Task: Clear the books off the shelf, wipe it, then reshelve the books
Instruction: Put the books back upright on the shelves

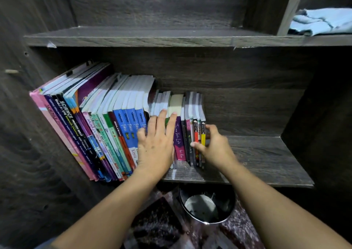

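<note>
pressing flat on book spines [122, 132], left hand [157, 145] fingers straight, right hand [216, 147] apparently pinching thin end books [196, 113]

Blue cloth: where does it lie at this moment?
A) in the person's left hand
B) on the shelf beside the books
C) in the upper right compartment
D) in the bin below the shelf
C: the blue cloth lies crumpled in the upper right compartment, one level above the shelf that holds the books.
</note>
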### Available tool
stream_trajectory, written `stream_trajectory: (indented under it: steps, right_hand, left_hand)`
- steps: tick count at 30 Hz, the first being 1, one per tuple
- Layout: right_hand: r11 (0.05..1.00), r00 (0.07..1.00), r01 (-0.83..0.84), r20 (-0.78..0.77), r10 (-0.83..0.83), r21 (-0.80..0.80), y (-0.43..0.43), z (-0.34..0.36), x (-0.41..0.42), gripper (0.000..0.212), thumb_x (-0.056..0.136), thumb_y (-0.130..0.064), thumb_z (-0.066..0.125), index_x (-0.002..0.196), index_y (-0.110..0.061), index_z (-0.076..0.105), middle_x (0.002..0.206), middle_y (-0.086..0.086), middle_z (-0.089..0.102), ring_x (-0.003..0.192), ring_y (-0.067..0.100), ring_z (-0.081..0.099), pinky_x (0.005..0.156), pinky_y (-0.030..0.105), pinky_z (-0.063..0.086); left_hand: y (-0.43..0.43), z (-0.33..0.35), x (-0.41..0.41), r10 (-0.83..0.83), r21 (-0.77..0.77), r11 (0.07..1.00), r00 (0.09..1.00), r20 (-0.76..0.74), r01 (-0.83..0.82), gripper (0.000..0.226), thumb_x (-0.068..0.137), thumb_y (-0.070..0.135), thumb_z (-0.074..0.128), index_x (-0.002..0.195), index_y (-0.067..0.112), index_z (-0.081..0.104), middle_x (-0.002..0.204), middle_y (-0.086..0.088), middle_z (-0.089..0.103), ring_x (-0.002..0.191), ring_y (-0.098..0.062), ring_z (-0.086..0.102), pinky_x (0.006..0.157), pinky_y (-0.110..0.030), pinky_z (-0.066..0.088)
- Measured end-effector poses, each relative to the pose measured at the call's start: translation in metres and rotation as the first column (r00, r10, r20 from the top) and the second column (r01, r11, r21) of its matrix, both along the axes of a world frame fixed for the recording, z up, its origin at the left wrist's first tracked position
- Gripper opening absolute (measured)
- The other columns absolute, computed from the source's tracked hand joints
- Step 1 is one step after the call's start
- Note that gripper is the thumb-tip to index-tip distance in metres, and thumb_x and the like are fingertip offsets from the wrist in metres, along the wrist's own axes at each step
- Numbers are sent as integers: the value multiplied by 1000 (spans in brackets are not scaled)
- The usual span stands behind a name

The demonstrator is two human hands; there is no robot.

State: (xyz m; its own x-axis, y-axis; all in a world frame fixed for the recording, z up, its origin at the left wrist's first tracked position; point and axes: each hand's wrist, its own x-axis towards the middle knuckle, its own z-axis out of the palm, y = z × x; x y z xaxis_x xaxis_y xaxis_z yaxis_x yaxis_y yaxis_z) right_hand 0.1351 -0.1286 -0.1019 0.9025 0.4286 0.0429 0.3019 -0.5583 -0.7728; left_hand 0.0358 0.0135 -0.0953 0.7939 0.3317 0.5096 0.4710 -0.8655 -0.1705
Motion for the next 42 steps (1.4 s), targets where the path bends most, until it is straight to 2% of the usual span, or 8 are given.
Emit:
stream_trajectory:
  steps: [5,10,12,16,20,28,38,42]
  right_hand:
    - [987,970,-157,-190,151,-18,-9,3,25,83,70,-13,84,137,-24,36,119,1,57,110,19,59,94,37,51]
    - [974,957,-221,-205,205,-56,-17,3,40,74,76,-5,77,136,-30,41,116,1,58,102,18,62,80,32,52]
    - [976,963,-210,-182,197,-55,-15,1,42,69,77,-6,75,135,-28,44,114,1,59,100,19,62,75,31,50]
    - [980,969,-196,-158,188,-38,-12,-4,47,62,78,-5,72,132,-25,47,110,2,62,103,18,61,88,38,53]
    - [979,964,-203,-181,196,-19,-13,-5,48,58,83,-2,66,133,-23,46,111,4,62,98,19,62,71,25,46]
    - [981,968,-195,-162,194,10,-13,-8,50,51,85,4,56,129,-20,50,110,5,63,104,20,61,72,25,47]
    - [983,969,-182,-164,184,25,-13,-4,46,47,85,5,53,127,-15,52,108,13,66,98,24,63,66,20,42]
    - [980,965,-196,-174,198,29,-15,0,44,47,86,7,52,128,-15,51,110,14,65,80,14,59,57,13,38]
  left_hand:
    - [-5,6,1,-20,-44,999,994,-104,16,89,82,42,62,150,26,7,154,-5,4,134,-25,15,93,-41,31]
    - [-15,11,4,-64,-195,980,995,-71,49,86,85,39,58,150,27,4,151,-3,-5,137,-27,5,102,-44,24]
    - [-18,11,4,-94,-189,979,994,-57,82,83,85,41,56,151,26,8,151,-3,-4,137,-27,2,101,-45,22]
    - [-19,12,6,-123,-157,981,990,-73,110,82,87,43,51,152,23,6,157,-1,-2,142,-26,-3,101,-46,19]
    - [-19,12,7,-95,-101,991,986,-134,82,89,87,44,49,153,18,-6,160,2,-1,146,-26,-8,99,-45,18]
    - [-27,23,7,-159,-284,948,987,-32,143,99,80,36,59,150,32,-11,157,2,16,146,-27,-2,107,-51,18]
    - [-39,26,9,-189,-367,908,980,70,201,65,75,30,59,137,33,38,152,-3,21,141,-30,5,105,-52,15]
    - [-48,16,7,-189,-328,911,960,206,250,41,84,38,59,124,25,54,147,-4,36,131,-27,26,100,-51,27]
